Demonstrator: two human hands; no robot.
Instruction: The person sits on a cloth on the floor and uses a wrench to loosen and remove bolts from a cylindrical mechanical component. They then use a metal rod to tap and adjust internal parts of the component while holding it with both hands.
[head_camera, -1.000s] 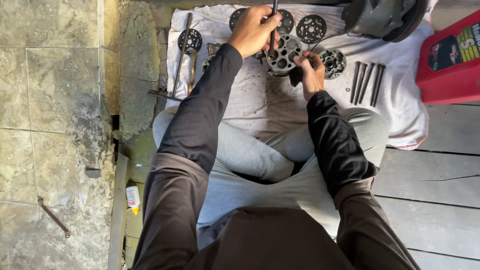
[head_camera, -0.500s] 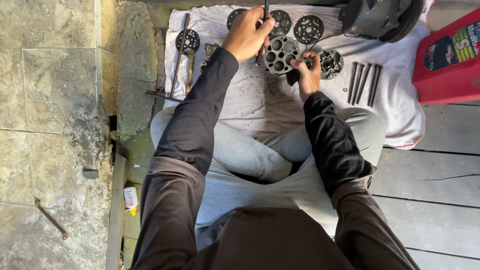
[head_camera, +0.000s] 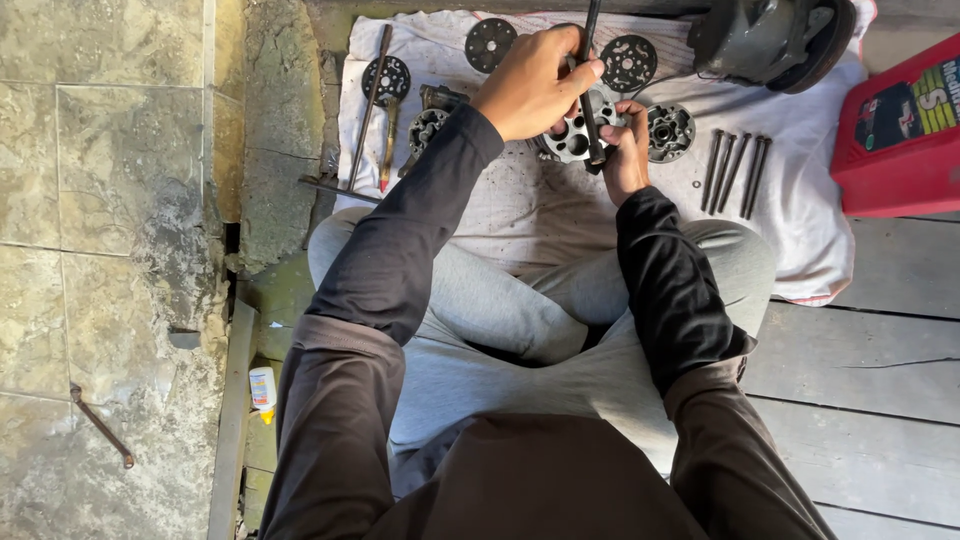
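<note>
I sit cross-legged over a white cloth spread on the floor. My left hand grips a dark thin rod-like tool held upright. The tool's lower end rests on a round metal part with holes. My right hand holds that round part from its right side, steadying it on the cloth. Both arms wear dark sleeves. The part's middle is partly hidden by my fingers.
Several round perforated discs and a similar metal part lie on the cloth, with long bolts at the right and a screwdriver at the left. A dark housing sits at the top, a red box to the right.
My left hand has lifted and tilted the tool slightly upright; the camera view has shifted a little downward. The right hand stays on the round part.
</note>
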